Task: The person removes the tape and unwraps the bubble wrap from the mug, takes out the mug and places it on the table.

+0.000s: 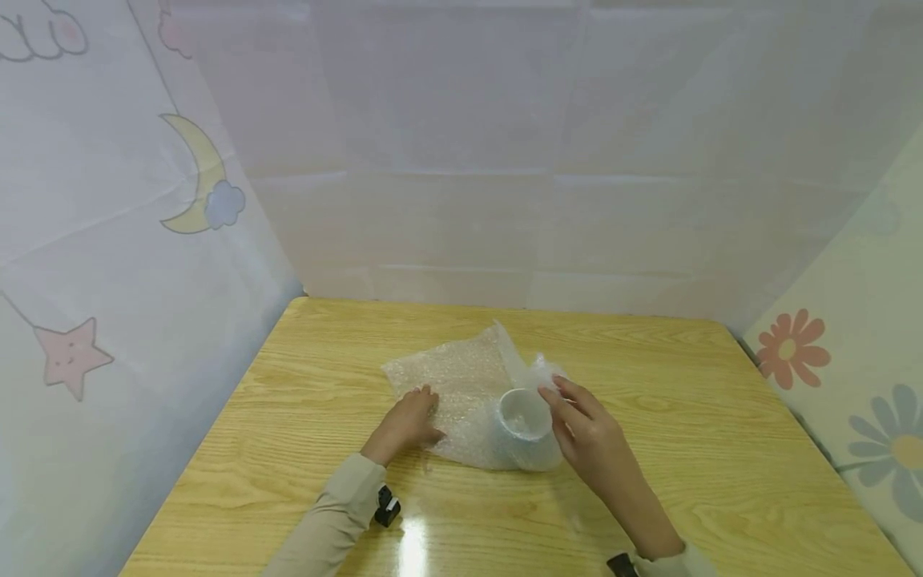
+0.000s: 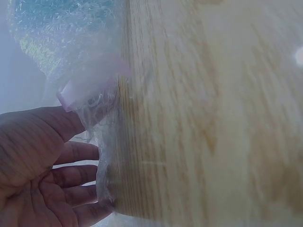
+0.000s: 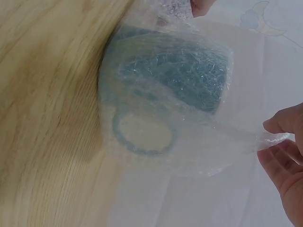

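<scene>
A mug (image 1: 525,415) with a white inside and a blue-green outside stands upright on a sheet of bubble wrap (image 1: 457,373). Part of the wrap covers its side. Through the film in the right wrist view show the mug's body (image 3: 184,71) and its ring-shaped handle (image 3: 171,135). My right hand (image 1: 594,437), at the mug's right, pinches a gathered edge of the wrap between thumb and fingers, level with the rim. On the left, my left hand (image 1: 407,421) rests on the wrap, thumb apart from the extended fingers; its fingertips touch the film in the left wrist view.
A wooden table (image 1: 303,385) carries everything. The wrap's far corner stands up behind the mug. Pale cloth walls enclose the table at the back and sides, with a moon (image 1: 198,172) printed on the left and flowers (image 1: 789,349) on the right.
</scene>
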A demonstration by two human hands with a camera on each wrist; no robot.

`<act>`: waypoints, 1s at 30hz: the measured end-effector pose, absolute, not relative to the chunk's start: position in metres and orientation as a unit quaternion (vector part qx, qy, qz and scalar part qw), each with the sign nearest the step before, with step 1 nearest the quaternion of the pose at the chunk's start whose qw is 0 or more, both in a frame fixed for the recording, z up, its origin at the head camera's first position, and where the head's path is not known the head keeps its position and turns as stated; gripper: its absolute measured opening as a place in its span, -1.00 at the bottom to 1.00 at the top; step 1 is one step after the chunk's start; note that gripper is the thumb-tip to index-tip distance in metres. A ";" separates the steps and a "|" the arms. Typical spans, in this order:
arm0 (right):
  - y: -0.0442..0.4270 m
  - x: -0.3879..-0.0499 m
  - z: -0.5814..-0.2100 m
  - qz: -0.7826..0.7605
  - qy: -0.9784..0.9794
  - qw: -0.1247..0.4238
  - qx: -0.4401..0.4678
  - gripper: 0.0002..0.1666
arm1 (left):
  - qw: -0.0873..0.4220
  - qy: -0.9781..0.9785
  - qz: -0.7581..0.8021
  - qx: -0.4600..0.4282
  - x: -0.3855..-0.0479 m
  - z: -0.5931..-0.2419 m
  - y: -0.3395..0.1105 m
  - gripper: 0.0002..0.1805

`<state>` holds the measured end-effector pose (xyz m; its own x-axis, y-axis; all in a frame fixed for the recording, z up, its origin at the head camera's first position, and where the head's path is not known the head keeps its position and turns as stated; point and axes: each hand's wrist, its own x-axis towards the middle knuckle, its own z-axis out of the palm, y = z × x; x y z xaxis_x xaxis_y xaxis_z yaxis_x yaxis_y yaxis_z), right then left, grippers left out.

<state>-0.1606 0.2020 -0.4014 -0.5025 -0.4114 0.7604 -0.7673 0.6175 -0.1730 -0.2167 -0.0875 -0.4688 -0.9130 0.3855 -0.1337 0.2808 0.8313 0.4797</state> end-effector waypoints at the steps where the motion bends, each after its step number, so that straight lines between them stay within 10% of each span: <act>1: 0.203 -0.160 -0.401 0.262 -0.828 0.348 0.352 -0.51 | 0.113 0.950 0.233 0.175 -0.217 -0.469 -0.088 -0.25; 9: 0.208 -0.155 -0.401 0.302 -0.833 0.348 0.306 -0.74 | 0.111 0.949 0.237 0.176 -0.216 -0.469 -0.088 -0.26; 13: 0.210 -0.155 -0.402 0.310 -0.826 0.370 0.290 -0.43 | 0.111 0.949 0.236 0.177 -0.216 -0.470 -0.088 -0.26; 30: 0.227 -0.144 -0.408 0.364 -0.832 0.371 0.196 -0.55 | 0.116 0.948 0.240 0.175 -0.217 -0.471 -0.088 -0.25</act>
<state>-0.1441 0.2267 -0.4077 -0.6486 -0.0560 0.7591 -0.5959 0.6578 -0.4607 -0.2173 -0.0884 -0.4712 -0.9120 0.3870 -0.1358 0.2758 0.8237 0.4954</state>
